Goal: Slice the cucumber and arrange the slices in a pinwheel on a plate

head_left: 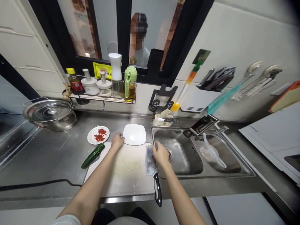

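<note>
My left hand (117, 140) is beside the left edge of a white square plate (134, 134), its fingers slightly bent and apart; whether they touch the rim I cannot tell. The plate lies behind a pale cutting board (127, 168) with wet, greenish marks. My right hand (161, 153) hovers between the board and the sink, fingers loosely spread, with nothing in it. Close to that hand, a cleaver (150, 161) lies along the board's right side, its black handle toward me. A cucumber (93, 155) rests at the board's left edge, near a small white plate (89, 137) of chopped red pieces (100, 135).
At right is a double sink (178, 175) with a faucet (199, 125) and a plastic bag (211, 153). A lidded steel pot (52, 115) stands at left. Bottles and jars fill a wall shelf (105, 98). A knife holder (199, 98) hangs above the sink.
</note>
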Tool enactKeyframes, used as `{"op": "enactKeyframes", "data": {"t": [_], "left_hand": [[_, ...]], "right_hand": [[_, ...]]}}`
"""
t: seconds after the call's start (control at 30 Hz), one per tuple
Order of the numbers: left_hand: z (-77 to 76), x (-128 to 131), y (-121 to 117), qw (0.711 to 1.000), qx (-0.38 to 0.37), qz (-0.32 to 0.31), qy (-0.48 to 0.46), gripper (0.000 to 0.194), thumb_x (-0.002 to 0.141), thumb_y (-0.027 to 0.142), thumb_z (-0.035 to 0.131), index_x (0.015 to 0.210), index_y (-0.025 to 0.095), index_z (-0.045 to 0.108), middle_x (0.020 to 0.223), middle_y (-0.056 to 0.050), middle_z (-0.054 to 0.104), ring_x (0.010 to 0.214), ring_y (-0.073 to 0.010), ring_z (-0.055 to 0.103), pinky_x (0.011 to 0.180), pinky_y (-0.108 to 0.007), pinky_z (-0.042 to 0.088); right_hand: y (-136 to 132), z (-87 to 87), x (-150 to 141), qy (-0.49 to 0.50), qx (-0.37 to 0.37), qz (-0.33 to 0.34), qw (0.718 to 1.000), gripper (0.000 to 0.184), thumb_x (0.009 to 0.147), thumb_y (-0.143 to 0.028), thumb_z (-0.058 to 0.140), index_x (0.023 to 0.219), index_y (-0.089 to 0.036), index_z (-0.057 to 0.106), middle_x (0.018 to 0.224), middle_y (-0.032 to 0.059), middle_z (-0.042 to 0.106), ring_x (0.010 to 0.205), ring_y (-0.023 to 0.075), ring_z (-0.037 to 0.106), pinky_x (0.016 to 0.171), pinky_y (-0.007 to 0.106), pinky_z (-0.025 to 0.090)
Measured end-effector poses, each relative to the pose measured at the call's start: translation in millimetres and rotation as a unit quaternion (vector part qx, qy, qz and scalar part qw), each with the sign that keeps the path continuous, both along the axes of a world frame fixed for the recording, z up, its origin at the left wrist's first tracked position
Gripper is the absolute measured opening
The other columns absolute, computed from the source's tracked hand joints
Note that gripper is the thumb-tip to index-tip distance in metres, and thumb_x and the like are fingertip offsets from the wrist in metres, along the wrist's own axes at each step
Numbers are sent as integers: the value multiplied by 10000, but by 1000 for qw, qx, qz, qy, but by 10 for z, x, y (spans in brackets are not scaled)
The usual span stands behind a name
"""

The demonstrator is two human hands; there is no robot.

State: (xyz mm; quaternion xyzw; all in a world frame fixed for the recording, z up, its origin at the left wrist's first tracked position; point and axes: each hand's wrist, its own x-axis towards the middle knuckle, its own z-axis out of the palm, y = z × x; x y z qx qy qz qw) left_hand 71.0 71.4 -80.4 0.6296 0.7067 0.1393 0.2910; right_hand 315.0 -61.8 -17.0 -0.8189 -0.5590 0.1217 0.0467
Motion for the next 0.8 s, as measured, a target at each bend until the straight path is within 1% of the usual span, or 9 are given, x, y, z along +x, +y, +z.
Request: {"op": "enactKeyframes", "data": {"t": [0.03, 0.1, 0.17, 0.23, 0.3, 0.47, 0.57, 0.7, 0.8], "left_hand": [[-19, 8, 25, 1000, -6, -1, 3, 444, 794, 271, 534, 1228, 187, 572, 1090, -109, 694, 1043, -229, 632, 859, -289, 437], [-60, 24, 62, 1000, -17, 2, 8, 412, 774, 280, 550, 1176, 211, 607, 1112, -118, 690, 1042, -247, 637, 851, -310, 442], [-98, 39, 93, 1000, -29, 6, 12, 378, 755, 291, 567, 1123, 232, 631, 1115, -119, 690, 1031, -259, 643, 838, -326, 447], [-131, 51, 130, 999, -37, 11, 10, 349, 739, 286, 577, 1079, 239, 642, 1101, -114, 696, 1017, -259, 648, 827, -329, 449], [-158, 60, 170, 999, -43, 16, 3, 322, 722, 264, 583, 1037, 236, 647, 1075, -105, 705, 1000, -254, 652, 813, -319, 451], [-201, 62, 238, 998, -47, 35, -27, 236, 667, 191, 596, 895, 206, 654, 965, -96, 723, 941, -246, 659, 770, -289, 445], [-200, 28, 213, 996, -46, 54, -54, 197, 655, 180, 596, 846, 195, 643, 908, -87, 720, 898, -237, 655, 740, -282, 437], [-154, -54, 100, 990, -45, 76, -107, 161, 651, 197, 596, 808, 182, 627, 833, -63, 708, 793, -206, 643, 678, -266, 425], [-70, -117, -23, 983, -43, 87, -156, 144, 664, 230, 582, 788, 168, 621, 780, -47, 697, 722, -175, 627, 644, -248, 423]], "right_hand": [[174, -11, 0, 3, 2, 3, 1000, 452, 954, -398, 357, 1323, -166, 476, 1221, 140, 617, 1102, 237, 588, 861, 308, 413], [505, -55, -15, 14, -15, 6, 1000, 422, 943, -360, 378, 1281, -151, 520, 1223, 150, 614, 1129, 237, 572, 879, 308, 410], [780, -120, -47, 41, -64, -5, 997, 408, 921, -329, 415, 1251, -132, 551, 1227, 165, 614, 1147, 243, 562, 892, 315, 412], [979, -197, -85, 53, -85, -7, 995, 373, 902, -302, 436, 1187, -126, 601, 1193, 162, 635, 1115, 247, 585, 869, 320, 431], [1107, -278, -122, 62, -93, -13, 994, 353, 885, -286, 458, 1154, -129, 624, 1184, 158, 642, 1100, 247, 597, 859, 321, 442], [1229, -441, -153, 88, -85, -50, 991, 332, 842, -238, 509, 1111, -103, 648, 1158, 192, 649, 1050, 261, 621, 813, 303, 453], [1230, -476, -136, 114, -54, -53, 991, 267, 823, -243, 521, 1023, -144, 666, 1070, 140, 685, 986, 234, 634, 768, 267, 445], [1172, -444, -128, 157, -4, -59, 986, 176, 792, -222, 513, 895, -173, 648, 944, 80, 698, 888, 191, 627, 715, 234, 424], [1089, -357, -143, 196, 26, -77, 977, 116, 764, -224, 511, 806, -183, 611, 832, 48, 686, 789, 164, 611, 655, 217, 411]]}}
